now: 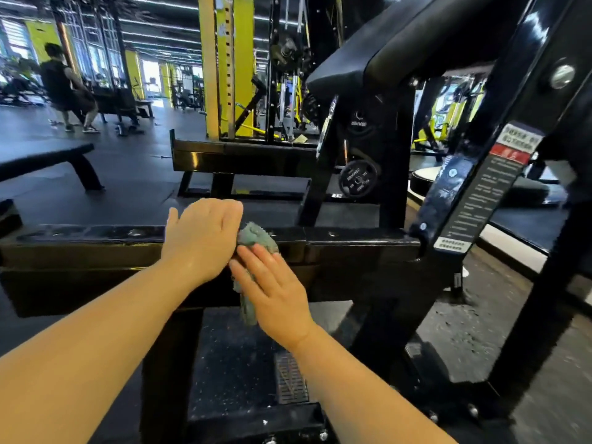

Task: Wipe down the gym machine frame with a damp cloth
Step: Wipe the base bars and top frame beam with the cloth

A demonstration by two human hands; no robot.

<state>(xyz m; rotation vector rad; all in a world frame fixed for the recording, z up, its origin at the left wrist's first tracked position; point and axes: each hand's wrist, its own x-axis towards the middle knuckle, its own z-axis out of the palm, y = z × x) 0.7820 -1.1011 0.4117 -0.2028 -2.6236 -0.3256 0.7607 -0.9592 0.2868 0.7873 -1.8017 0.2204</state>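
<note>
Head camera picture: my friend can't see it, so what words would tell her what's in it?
Two bare hands hold a grey-green cloth against the black bar of a gym machine frame: the right hand presses it with flat fingers, the left hand lies over its upper end, fingers hidden. A weight plate and a yellow rack stand behind.

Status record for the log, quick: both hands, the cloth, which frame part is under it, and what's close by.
left hand: fingers curled over the upper end of the cloth, on top of the frame bar
right hand: fingers straight, pressing the cloth against the bar's front face
cloth: grey-green, bunched, draped over the bar's edge, lower end hanging
frame bar: black, horizontal, glossy
nearby: warning label on the slanted upright to the right; weight plate behind the bar
</note>
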